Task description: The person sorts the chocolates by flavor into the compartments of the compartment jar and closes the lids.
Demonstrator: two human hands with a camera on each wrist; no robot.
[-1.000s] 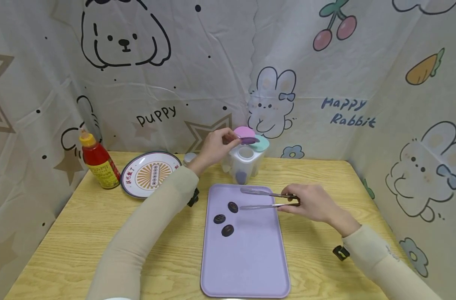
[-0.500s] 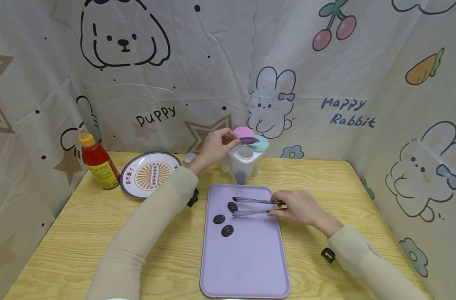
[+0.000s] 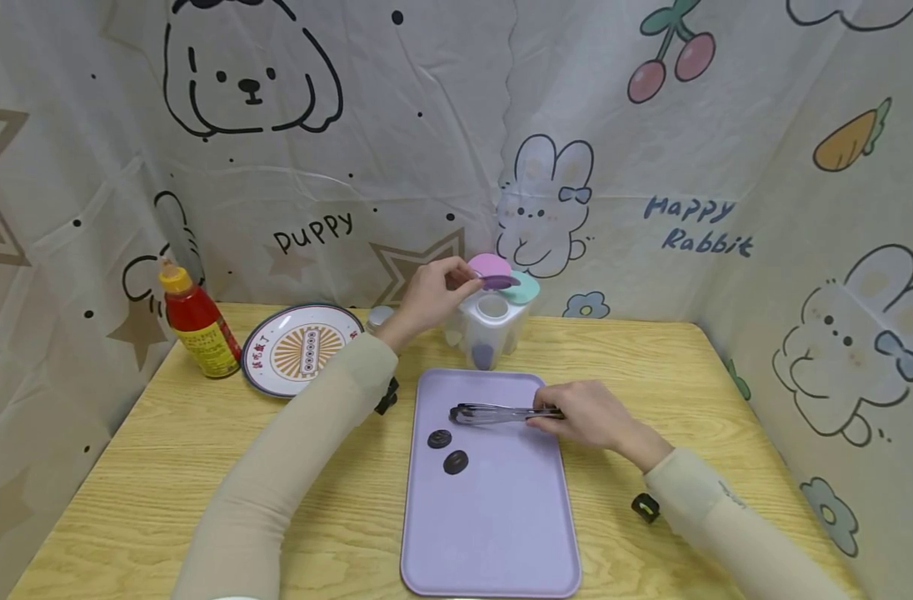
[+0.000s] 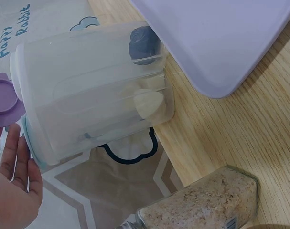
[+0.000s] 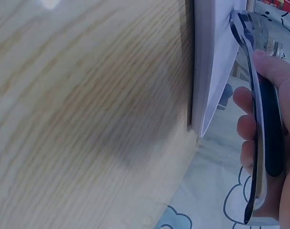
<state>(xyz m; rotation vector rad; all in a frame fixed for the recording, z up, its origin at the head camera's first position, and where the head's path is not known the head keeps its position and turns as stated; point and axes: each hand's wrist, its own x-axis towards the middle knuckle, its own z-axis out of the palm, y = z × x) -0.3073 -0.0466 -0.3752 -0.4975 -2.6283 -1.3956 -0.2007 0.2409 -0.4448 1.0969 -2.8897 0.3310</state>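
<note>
My left hand [image 3: 430, 296] pinches the raised purple lid [image 3: 500, 282] of a translucent plastic container [image 4: 87, 90], where a dark blue lump [image 4: 144, 45] and pale pieces [image 4: 149, 102] show inside. My right hand [image 3: 587, 417] grips a pair of metal tongs [image 3: 494, 414] with dark handles, its arms squeezed nearly together. At the tongs' tips, over the lilac tray [image 3: 494, 533], one dark oval piece is mostly covered. Two other dark ovals, one upper [image 3: 439, 438] and one lower [image 3: 456, 462], lie on the tray's left part.
Pink [image 3: 490, 264] and mint lids [image 3: 524, 288] also top the container. A decorated plate [image 3: 306, 350] and a red sauce bottle [image 3: 202, 325] stand at the left. Behind my left wrist is a jar of coarse grains [image 4: 207, 200]. Printed cloth [image 3: 426, 125] hangs behind the wooden table [image 3: 629, 350].
My right hand has moved left with the tongs, and their arms have come together around the uppermost dark oval. The left hand stays at the purple lid.
</note>
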